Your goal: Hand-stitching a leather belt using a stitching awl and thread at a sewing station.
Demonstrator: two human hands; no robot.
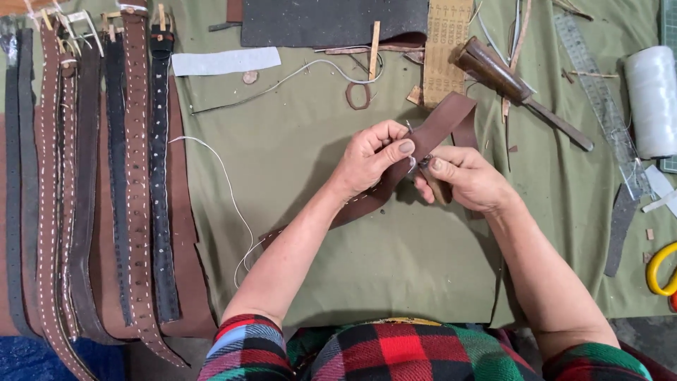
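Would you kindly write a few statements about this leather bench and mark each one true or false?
1. Both hands, left hand and right hand, hold the brown strap. True.
2. The thread spool is black. False: it is white.
3. Finished belts lie in a row left of the hands. True.
4. The cloth on the bench is red. False: it is olive green.
5. The ruler lies among the belts. False: it lies at the right, beside the spool.

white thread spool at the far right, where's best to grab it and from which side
Grip the spool around its middle, coming from above. It lies on its side on the green cloth, its round flanks exposed, with a clear ruler close on its left.
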